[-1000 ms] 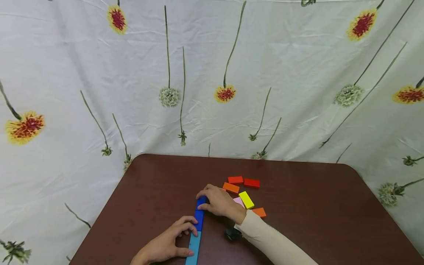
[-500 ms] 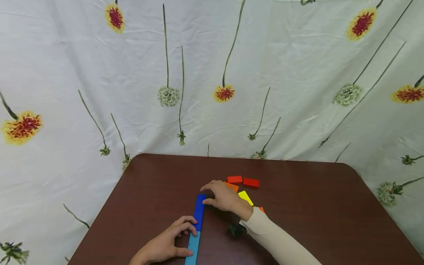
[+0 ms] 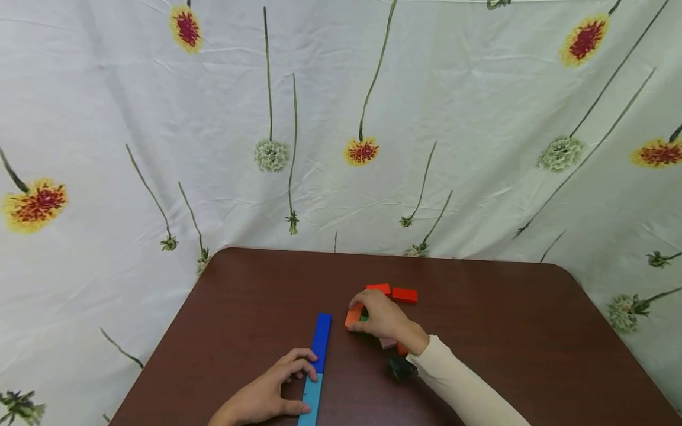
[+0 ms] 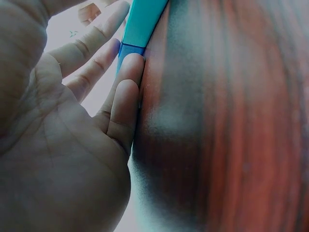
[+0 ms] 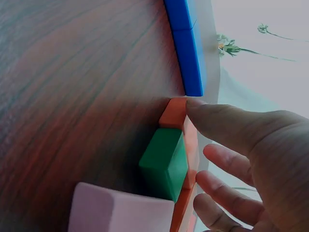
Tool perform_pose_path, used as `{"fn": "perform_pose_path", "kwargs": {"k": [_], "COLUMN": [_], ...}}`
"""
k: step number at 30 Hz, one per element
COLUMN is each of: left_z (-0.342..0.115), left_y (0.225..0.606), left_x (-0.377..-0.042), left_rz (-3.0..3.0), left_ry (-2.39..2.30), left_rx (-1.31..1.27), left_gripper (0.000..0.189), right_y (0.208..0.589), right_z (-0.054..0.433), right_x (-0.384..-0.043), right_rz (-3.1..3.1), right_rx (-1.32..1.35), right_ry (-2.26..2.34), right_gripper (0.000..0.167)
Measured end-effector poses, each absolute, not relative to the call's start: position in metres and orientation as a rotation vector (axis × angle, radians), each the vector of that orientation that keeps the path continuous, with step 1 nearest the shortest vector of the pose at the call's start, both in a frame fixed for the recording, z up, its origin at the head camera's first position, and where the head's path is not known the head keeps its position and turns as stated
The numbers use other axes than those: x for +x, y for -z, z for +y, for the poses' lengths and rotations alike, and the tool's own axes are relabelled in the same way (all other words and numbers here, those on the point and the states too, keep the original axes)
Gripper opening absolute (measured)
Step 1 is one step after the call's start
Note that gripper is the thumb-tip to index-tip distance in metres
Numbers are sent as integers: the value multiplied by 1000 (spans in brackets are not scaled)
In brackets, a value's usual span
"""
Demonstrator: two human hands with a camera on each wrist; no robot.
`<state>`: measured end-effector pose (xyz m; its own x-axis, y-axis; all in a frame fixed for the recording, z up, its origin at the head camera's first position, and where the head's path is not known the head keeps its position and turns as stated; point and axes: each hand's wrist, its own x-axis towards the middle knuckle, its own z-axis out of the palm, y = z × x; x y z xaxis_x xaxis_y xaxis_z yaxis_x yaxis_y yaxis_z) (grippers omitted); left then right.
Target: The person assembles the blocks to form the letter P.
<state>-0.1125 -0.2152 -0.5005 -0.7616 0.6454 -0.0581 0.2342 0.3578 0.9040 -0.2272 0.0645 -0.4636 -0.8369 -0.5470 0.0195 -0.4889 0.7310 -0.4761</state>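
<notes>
A straight row of blocks runs away from me in the head view, with light blue blocks point(image 3: 311, 396) near me and dark blue blocks point(image 3: 322, 337) beyond. My left hand point(image 3: 272, 387) rests along the row's left side, its thumb and relaxed fingertips touching the blocks. To the right of the row, my right hand point(image 3: 380, 313) holds an orange block point(image 3: 354, 318) between thumb and fingers. A green block point(image 5: 164, 162) lies right against that orange one in the right wrist view. Close by is a pink block point(image 5: 120, 210). My right palm hides part of the pile.
Two red blocks point(image 3: 405, 295) lie beyond my right hand. Another orange block point(image 3: 402, 349) shows under the wrist, beside a dark device point(image 3: 401, 367). The brown table point(image 3: 506, 331) ends at a floral cloth point(image 3: 469, 118).
My right hand has let go of the dark blue block at the row's far end, moved right to the loose blocks and taken hold of an orange one. My left hand stays put.
</notes>
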Motion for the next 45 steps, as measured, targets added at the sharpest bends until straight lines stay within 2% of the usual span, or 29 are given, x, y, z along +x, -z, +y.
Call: {"fn": "perform_pose_path", "kwargs": {"k": [27, 45], "left_z": [-215, -214], "left_y": [500, 501], "left_x": [-113, -112], "left_rz": [2221, 2257], "left_ry": [-1375, -1354], "left_rx": [726, 768], "left_gripper": [29, 30], "right_y": [466, 468], "right_z": [67, 58], "right_x": [-229, -235], "right_rz": [2826, 2845], "right_rx": [-820, -845], "right_ry": [681, 703], "right_gripper": [37, 41]}}
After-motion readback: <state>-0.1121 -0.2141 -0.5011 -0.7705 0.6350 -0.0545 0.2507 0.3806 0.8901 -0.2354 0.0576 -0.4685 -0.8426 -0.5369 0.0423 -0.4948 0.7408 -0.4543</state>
